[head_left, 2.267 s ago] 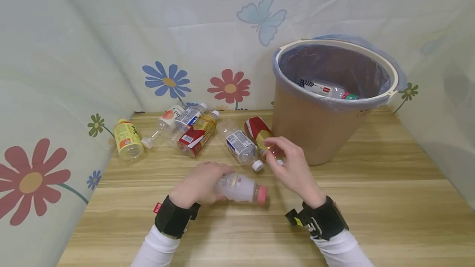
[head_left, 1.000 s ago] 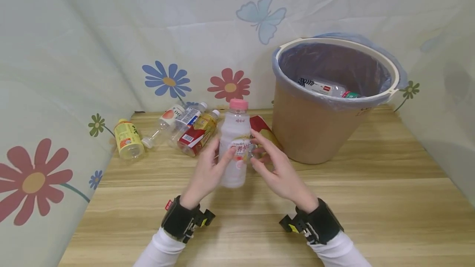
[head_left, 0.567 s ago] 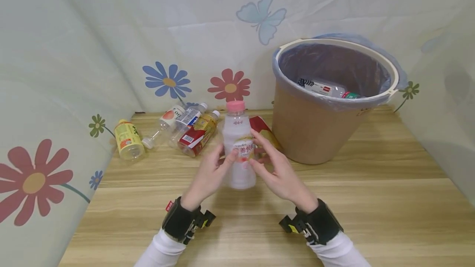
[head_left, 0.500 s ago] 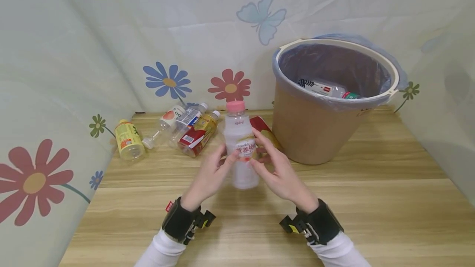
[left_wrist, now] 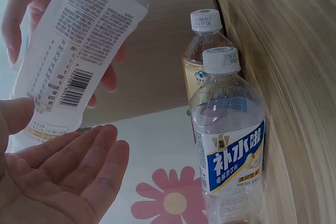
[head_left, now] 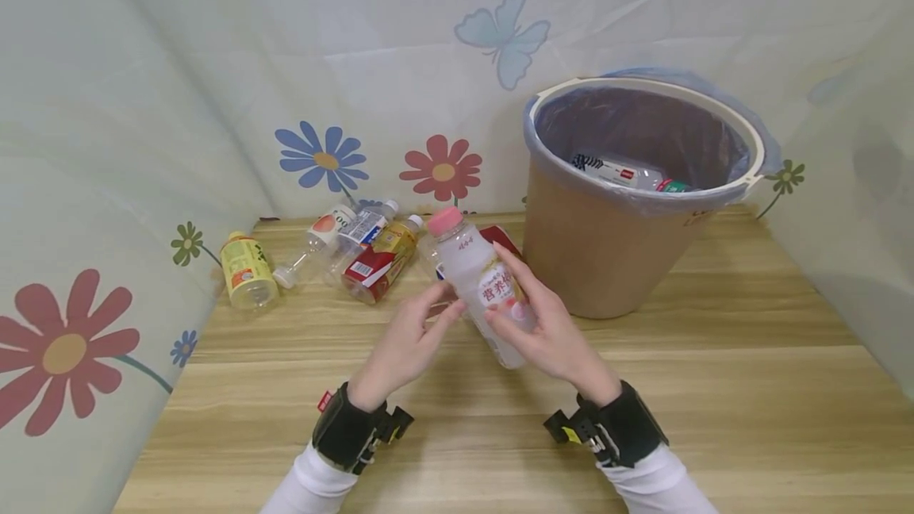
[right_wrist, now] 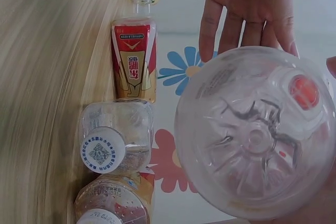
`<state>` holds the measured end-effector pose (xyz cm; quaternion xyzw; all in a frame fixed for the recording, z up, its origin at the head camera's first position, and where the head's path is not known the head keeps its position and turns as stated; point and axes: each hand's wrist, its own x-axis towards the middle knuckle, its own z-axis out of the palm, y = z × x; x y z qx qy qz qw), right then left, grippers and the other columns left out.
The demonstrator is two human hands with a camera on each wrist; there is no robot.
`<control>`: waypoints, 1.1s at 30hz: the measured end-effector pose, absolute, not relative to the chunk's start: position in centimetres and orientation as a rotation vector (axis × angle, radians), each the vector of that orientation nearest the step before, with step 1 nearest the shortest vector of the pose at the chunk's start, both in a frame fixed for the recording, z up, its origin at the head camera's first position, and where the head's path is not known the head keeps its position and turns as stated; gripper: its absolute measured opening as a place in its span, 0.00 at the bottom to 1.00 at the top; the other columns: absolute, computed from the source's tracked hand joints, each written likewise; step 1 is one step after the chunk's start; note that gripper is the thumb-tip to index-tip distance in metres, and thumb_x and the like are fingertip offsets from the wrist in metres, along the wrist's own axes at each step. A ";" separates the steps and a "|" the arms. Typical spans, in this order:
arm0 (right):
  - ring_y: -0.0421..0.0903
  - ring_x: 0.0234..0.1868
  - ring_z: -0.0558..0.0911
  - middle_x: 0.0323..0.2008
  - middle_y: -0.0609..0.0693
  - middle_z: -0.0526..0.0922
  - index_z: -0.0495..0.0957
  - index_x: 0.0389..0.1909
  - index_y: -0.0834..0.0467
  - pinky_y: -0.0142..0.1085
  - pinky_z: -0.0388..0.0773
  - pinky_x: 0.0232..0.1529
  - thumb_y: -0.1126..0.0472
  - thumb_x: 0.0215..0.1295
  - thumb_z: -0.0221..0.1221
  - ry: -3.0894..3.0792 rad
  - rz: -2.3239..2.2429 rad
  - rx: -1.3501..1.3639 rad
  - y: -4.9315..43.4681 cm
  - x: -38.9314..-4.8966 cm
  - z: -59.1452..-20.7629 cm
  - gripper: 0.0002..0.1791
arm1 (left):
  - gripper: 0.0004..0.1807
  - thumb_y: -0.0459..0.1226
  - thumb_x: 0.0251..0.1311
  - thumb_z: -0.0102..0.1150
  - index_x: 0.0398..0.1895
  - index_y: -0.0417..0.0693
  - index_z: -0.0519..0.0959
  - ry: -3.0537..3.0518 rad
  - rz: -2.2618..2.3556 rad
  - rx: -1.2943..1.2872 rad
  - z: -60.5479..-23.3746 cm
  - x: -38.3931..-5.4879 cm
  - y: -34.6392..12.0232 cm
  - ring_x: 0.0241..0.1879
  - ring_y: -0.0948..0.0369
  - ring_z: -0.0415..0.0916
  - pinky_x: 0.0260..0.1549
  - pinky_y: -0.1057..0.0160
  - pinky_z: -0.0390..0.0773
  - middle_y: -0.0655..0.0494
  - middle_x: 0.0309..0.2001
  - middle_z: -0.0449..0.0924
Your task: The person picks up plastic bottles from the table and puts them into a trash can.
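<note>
A frosted drink bottle (head_left: 467,260) with a pink cap leans to the left in the head view, held off the table. My right hand (head_left: 553,331) grips its lower part, thumb on the near side and fingers behind. My left hand (head_left: 403,351) is beside the bottle on the left; in the left wrist view its fingers (left_wrist: 102,156) lie nearly straight around the bottle's top end without curling round it. Behind the held bottle, a clear bottle with a blue-and-white label (left_wrist: 236,156) and a red-and-gold bottle (head_left: 502,239) lie on the table, partly hidden.
A brown bin (head_left: 593,260) with a blue liner stands at the back right, a capped bottle (head_left: 621,173) inside. To the left lie a yellow-labelled bottle (head_left: 246,268), a peach-labelled bottle (head_left: 330,224), a blue-and-white one (head_left: 362,226) and a red-and-gold one (head_left: 382,258).
The frosted bottle was lifted from lying in my left hand, stood upright between both hands and turned; now it tilts left in my right hand, and my left fingers have loosened.
</note>
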<state>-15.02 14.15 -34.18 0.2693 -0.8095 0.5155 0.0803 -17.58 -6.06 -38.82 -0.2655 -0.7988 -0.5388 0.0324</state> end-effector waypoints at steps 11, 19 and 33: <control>0.46 0.40 0.75 0.56 0.52 0.71 0.48 0.74 0.44 0.39 0.80 0.33 0.62 0.55 0.66 -2.432 1.474 0.876 14.9 -17.1 -37.9 0.50 | 0.18 0.47 0.69 0.47 0.56 0.48 0.74 -2.523 -1.602 -0.764 -38.3 -17.2 -6.2 0.50 0.59 0.76 0.44 0.57 0.80 0.54 0.52 0.78; 0.51 0.39 0.76 0.55 0.62 0.71 0.51 0.71 0.63 0.42 0.79 0.34 0.70 0.52 0.65 -2.413 1.483 0.847 14.1 -15.2 -34.5 0.46 | 0.21 0.49 0.69 0.46 0.58 0.51 0.73 -2.530 -1.552 -0.787 -38.6 -17.5 -6.3 0.50 0.61 0.76 0.43 0.59 0.81 0.55 0.53 0.78; 0.50 0.37 0.78 0.48 0.62 0.75 0.52 0.70 0.64 0.42 0.79 0.32 0.72 0.50 0.65 -2.347 1.480 0.694 14.8 -15.3 -33.7 0.46 | 0.23 0.39 0.70 0.47 0.65 0.42 0.67 -2.426 -1.458 -0.883 -38.5 -17.5 -6.2 0.50 0.57 0.76 0.49 0.57 0.78 0.49 0.60 0.73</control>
